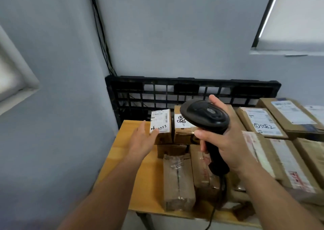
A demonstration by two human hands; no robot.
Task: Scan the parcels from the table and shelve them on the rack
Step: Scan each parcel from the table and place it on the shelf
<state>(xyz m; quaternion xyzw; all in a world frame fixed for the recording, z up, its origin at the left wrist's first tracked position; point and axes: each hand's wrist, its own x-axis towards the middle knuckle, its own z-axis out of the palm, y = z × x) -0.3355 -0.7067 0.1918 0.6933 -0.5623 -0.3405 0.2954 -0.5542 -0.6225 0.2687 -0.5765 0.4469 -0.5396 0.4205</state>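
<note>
Judged early in the task: the right hand (pixel 226 142) grips the scanner (pixel 205 114) by its handle, the straight-fingered left hand (pixel 142 140) touches the small parcel (pixel 160 123) at the scanner's 9 o'clock, many other parcels (pixel 263 121) lie on the table (pixel 122 142), and no rack is visible.

Parcels on table (pixel 119 152), pallet behind.
My left hand (pixel 140 140) touches the top-left parcel (pixel 161 123). The top-right parcel (pixel 182 126) sits just beside it, behind the scanner (pixel 205 114) in my right hand (pixel 226 142). Both sit on lower boxes. The long parcel (pixel 178 180) lies between my hands, nearer me. The parcel row (pixel 263 123) lies right of my right hand. The pallet (pixel 192 91) stands on edge beyond everything.
</note>
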